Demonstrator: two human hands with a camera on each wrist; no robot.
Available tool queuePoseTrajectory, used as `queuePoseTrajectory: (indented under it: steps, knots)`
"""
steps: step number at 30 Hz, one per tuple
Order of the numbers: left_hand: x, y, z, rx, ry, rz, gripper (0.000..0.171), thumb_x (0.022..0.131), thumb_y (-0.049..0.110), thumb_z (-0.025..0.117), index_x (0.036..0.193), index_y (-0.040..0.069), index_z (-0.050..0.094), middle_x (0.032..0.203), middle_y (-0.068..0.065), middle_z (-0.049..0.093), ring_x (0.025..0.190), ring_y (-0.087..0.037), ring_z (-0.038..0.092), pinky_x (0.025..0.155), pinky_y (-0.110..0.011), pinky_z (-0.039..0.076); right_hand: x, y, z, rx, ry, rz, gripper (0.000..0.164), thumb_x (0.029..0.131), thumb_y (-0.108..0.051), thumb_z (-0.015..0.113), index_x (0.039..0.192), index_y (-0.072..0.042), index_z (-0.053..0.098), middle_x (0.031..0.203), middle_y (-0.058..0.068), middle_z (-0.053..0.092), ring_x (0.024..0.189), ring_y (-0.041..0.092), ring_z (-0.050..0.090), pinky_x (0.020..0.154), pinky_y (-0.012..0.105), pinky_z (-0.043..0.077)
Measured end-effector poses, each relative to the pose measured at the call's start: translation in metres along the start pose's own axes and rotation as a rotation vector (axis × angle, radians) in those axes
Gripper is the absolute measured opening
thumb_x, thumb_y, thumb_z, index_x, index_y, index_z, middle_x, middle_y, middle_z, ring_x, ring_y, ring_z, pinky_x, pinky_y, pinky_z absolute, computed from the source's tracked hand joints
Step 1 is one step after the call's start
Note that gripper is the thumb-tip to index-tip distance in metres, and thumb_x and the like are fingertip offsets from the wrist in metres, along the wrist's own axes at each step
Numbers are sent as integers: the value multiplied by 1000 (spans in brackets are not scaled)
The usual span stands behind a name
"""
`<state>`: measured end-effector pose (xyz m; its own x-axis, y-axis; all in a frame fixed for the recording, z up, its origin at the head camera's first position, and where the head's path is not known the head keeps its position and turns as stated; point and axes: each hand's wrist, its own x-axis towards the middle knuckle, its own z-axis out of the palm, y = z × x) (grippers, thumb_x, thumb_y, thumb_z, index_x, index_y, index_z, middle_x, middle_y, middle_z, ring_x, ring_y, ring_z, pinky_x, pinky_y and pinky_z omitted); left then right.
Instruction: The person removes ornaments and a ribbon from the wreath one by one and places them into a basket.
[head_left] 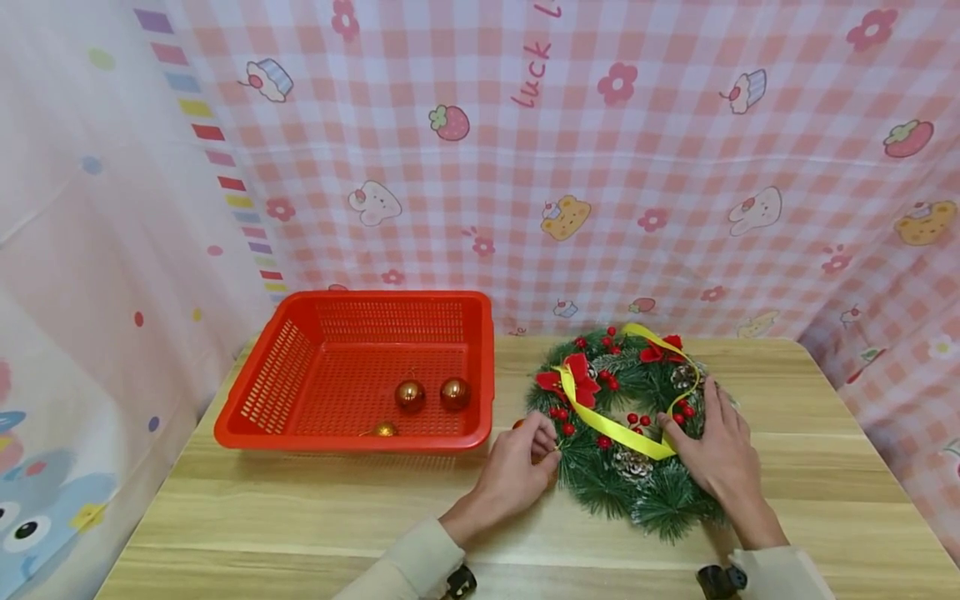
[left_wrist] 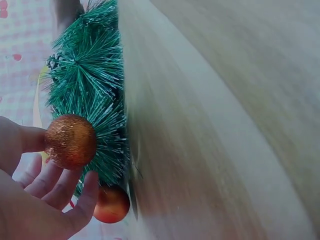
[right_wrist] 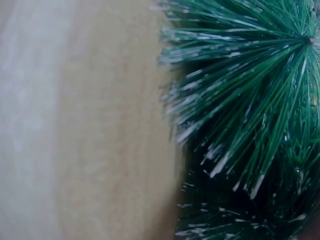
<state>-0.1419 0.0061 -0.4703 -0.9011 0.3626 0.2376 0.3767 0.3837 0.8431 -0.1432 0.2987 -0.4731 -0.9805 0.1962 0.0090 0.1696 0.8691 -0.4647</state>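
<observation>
A green Christmas wreath [head_left: 667, 500] lies on the table, dressed with red flowers [head_left: 576, 383], red berries, pine cones [head_left: 632, 463] and a yellow ribbon [head_left: 615, 429]. At its left edge my left hand [head_left: 517, 458] pinches a glittery copper bauble [left_wrist: 71, 141] between thumb and fingers, close against the needles in the left wrist view. Just past the fingertips a smooth orange bauble [left_wrist: 112, 204] sits at the wreath's side. My right hand [head_left: 723, 454] rests on the wreath's right side with fingers extended, thumb by the ribbon. The right wrist view shows only frosted needles [right_wrist: 250, 100] and wood.
Left of the wreath stands a red plastic basket [head_left: 352, 443] with slotted walls. Inside it are two shiny copper baubles [head_left: 409, 395] and a smaller gold one [head_left: 385, 429]. A pink checked curtain [head_left: 495, 175] hangs behind the wooden table [head_left: 300, 517].
</observation>
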Motion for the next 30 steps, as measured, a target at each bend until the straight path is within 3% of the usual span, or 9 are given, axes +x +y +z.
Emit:
queuePoseTrajectory:
  steps: [5,12,23,30]
  knots:
    - [2,4,0,-68,10,-33,18,89,1,70,98,10,57,89,-2,68,80,-2,63,73,-19,53,0,0,1,-2,-5,1,102,94,-68,45,158,-9,-9,159,33,8,136,62,17,92,80,29]
    - [3,7,2,-105,41,-15,19,88,0,70,98,11,58,89,5,70,79,-2,64,72,-19,53,0,-1,0,-1,-5,8,103,94,-68,45,158,-8,-7,159,34,8,136,62,18,92,80,29]
    - [8,10,8,-68,112,20,16,89,6,71,95,15,59,85,4,71,76,0,63,66,-18,50,0,1,2,-6,-2,11,102,94,-68,45,158,-7,-7,160,32,7,137,61,17,92,78,30]
    - [10,13,10,-94,126,36,15,89,6,71,94,14,60,85,5,72,76,0,63,66,-18,49,2,2,1,-13,-8,15,102,94,-68,44,158,-7,-7,159,33,7,135,62,18,90,78,31]
